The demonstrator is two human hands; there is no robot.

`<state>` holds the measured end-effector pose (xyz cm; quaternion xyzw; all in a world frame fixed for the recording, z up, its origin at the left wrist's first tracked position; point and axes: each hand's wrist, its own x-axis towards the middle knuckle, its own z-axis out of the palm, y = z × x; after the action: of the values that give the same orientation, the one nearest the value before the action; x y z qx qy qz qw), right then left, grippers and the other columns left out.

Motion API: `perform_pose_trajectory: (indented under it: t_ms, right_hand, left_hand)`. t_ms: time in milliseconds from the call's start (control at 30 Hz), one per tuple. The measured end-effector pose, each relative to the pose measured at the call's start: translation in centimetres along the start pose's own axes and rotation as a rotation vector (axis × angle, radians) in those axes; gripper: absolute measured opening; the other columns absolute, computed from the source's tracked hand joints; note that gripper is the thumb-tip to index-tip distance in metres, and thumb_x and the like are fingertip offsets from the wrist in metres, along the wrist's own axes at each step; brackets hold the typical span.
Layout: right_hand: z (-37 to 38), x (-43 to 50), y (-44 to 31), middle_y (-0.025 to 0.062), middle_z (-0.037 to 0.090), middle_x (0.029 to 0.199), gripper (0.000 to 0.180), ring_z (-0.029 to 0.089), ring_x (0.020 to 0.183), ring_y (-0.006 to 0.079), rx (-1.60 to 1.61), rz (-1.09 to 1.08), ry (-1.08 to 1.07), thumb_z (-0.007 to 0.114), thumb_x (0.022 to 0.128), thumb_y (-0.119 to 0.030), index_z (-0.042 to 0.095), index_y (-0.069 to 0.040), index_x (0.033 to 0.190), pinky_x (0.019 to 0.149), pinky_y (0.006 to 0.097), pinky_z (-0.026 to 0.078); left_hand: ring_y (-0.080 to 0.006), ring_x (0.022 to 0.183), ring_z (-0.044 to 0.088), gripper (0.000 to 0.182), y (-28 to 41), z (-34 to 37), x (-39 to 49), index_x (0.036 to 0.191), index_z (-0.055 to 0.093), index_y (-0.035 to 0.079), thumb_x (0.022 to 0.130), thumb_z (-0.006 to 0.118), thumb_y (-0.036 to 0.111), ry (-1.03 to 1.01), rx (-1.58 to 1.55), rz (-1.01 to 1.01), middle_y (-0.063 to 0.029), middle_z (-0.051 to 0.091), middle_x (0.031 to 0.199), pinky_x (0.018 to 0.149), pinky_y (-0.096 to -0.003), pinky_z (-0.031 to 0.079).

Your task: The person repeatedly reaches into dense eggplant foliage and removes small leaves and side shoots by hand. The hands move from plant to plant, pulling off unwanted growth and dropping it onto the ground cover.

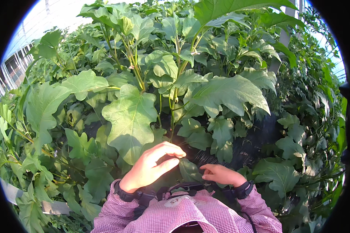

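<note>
Eggplant plants with broad lobed leaves rise before me. My left hand (pixel 156 166) is low in front of the central stem (pixel 172 116), its thumb and fingertips drawn close together at the upper end of a small leaf (pixel 189 171). Whether they pinch it cannot be made out. On the other side of that leaf is my right hand (pixel 223 174), with bent fingers near the leaf's right edge. Any hold by those fingers is unclear. A large pale leaf (pixel 131 119) hangs just above my left hand, partly shaded.
Black plastic film (pixel 255 139) covers the ground beneath the plants. Dense foliage (pixel 291 171) stands on the right, around a grey post (pixel 284 38). At lower left, a pale strip (pixel 55 207) runs behind leaves. Greenhouse framing (pixel 14 70) shows at far left.
</note>
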<state>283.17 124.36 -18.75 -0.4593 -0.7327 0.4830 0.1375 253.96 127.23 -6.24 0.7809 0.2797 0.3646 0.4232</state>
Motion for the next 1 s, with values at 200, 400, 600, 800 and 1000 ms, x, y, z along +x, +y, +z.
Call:
perform_pose_trajectory:
  t_ms: [200,400,600,800,1000]
  right_hand:
    - [-3.1,-8.0,6.0,0.0138,0.069,0.091,0.046,0.066,0.083,0.0265,0.103,0.192,0.286,0.066,0.090,-0.022,0.055,0.004,0.127,0.076,0.0353,0.051]
    - [-4.9,-10.9,10.7,0.0125,0.068,0.096,0.043,0.064,0.087,0.0203,0.284,0.288,0.353,0.064,0.091,-0.014,0.052,0.005,0.129,0.079,0.0320,0.051]
    - [-12.0,-10.3,14.4,0.0103,0.067,0.094,0.045,0.063,0.086,0.0164,0.296,0.310,0.441,0.066,0.090,-0.009,0.052,0.004,0.131,0.079,0.0300,0.051]
    - [-22.3,-5.8,16.9,0.0123,0.068,0.094,0.037,0.065,0.086,0.0194,0.076,0.157,0.557,0.066,0.089,-0.008,0.058,0.004,0.123,0.079,0.0312,0.051]
    - [-33.0,0.3,16.2,0.0114,0.061,0.099,0.032,0.064,0.090,0.0224,0.006,-0.007,0.680,0.063,0.089,-0.004,0.059,0.003,0.120,0.081,0.0313,0.051]
  left_hand:
    - [-0.0126,0.100,0.061,0.019,-7.8,7.3,10.6,0.110,0.064,0.001,0.093,0.057,0.000,0.035,-0.048,-0.206,-0.0042,0.066,0.104,0.090,-0.0273,0.048]
    - [-0.0137,0.096,0.062,0.020,-14.8,11.5,14.8,0.105,0.064,0.000,0.090,0.052,-0.001,-0.103,-0.013,-0.370,-0.0041,0.066,0.101,0.089,-0.0286,0.049]
    - [-0.0159,0.085,0.062,0.017,-19.4,14.8,20.7,0.104,0.062,-0.001,0.090,0.053,0.004,-0.090,0.252,-0.493,-0.0078,0.066,0.093,0.081,-0.0308,0.050]
    - [-0.0156,0.082,0.060,0.018,-24.9,15.1,25.3,0.106,0.061,-0.002,0.091,0.051,0.003,-0.037,0.288,-0.483,-0.0089,0.065,0.094,0.080,-0.0301,0.050]
    - [-0.0153,0.080,0.059,0.020,-26.1,11.2,31.3,0.109,0.059,-0.003,0.091,0.050,0.001,0.438,0.189,-0.203,-0.0101,0.065,0.095,0.079,-0.0294,0.049]
